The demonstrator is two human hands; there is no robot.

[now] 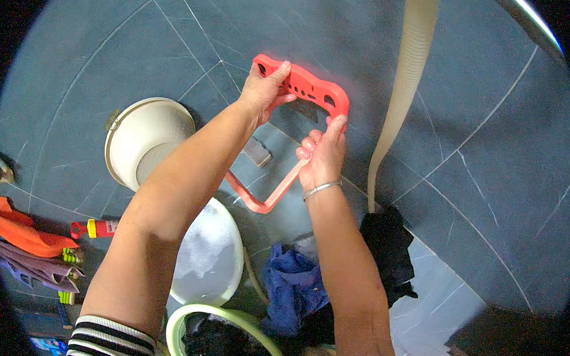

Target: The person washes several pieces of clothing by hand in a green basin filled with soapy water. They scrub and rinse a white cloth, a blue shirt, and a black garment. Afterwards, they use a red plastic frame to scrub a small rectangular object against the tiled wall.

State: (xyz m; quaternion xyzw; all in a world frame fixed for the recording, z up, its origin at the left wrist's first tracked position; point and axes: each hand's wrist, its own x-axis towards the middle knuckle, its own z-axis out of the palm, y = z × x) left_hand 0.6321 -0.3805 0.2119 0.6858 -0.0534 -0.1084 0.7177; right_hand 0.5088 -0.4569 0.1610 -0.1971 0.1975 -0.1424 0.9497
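Both of my hands hold one coral-red plastic rack [314, 83], whose wavy top bar is pierced with holes. My left hand [265, 92] grips the bar near its left end, the thumb lying on top. Around the lower right corner of that bar my right hand [326, 153] is closed. A thin pink plastic rail [264, 203] runs below, bent to a corner; its left end is hidden behind my left forearm. I cannot tell how the rail joins the bar. Behind the rack is a grey tiled surface [350, 36].
A cream basin [151, 108] is at left. Below are a white basin of sudsy water [213, 251], a green-rimmed tub [196, 308] with dark cloth, and blue cloth [289, 284]. A ribbed hose [405, 87] hangs at right above black cloth [382, 251]. Towels [35, 235] hang far left.
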